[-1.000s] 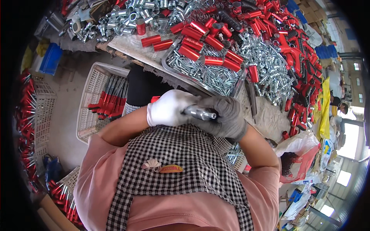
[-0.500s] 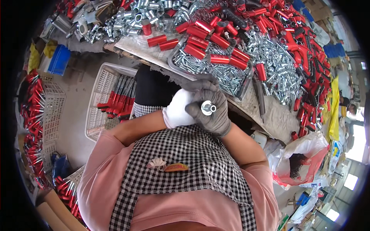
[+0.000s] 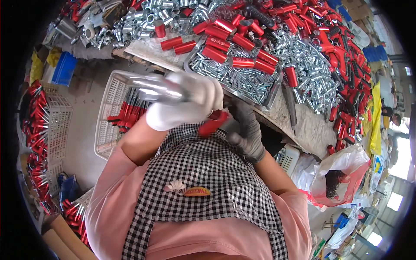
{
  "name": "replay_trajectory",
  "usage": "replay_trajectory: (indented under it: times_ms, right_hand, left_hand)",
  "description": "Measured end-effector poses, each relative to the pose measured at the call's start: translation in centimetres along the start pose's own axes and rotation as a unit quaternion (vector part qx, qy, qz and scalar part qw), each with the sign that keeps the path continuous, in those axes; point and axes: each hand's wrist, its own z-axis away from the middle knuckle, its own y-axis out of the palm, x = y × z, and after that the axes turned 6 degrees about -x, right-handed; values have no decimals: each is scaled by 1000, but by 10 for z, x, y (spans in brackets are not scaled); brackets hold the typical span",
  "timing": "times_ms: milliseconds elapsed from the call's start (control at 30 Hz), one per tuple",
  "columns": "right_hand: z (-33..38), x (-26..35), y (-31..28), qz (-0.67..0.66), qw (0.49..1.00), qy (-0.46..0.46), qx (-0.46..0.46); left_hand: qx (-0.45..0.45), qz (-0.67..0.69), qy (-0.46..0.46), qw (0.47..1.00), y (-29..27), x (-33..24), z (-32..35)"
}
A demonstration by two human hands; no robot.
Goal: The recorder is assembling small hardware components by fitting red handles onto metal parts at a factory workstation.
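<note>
My left hand (image 3: 190,97), in a white glove, is closed around a tool with a shiny silver barrel (image 3: 158,89) and a red grip end (image 3: 212,125). Motion smears the barrel, which points left over a crate, so its exact kind does not show. The red end juts out below the glove, toward my right hand (image 3: 249,134). That hand, in a grey glove, has thumb and fingers apart beside the red end. No object shows in its grasp, and part of its palm is hidden.
Ahead on the bench, a metal tray (image 3: 271,102) holds screws and red sleeves (image 3: 242,63). Silver collars (image 3: 167,15) and red handles (image 3: 342,65) are heaped around it. A white crate (image 3: 104,130) of red-handled tools stands left; a plastic bag (image 3: 316,173) sits right.
My hands were together with a round silver end showing in the right one. Now they are apart: the left has swung the tool leftward, and the right has moved down and opened.
</note>
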Motion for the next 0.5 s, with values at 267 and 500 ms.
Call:
replay_trajectory:
  times_ms: [267,500]
  right_hand:
    - [53,5,-81,-359,865,349,-27]
    - [74,-90,-73,-208,845,450,-199]
  left_hand:
    - [-240,277,-215,905,12,59,47]
    - [73,-38,-347,934,-20,302,184]
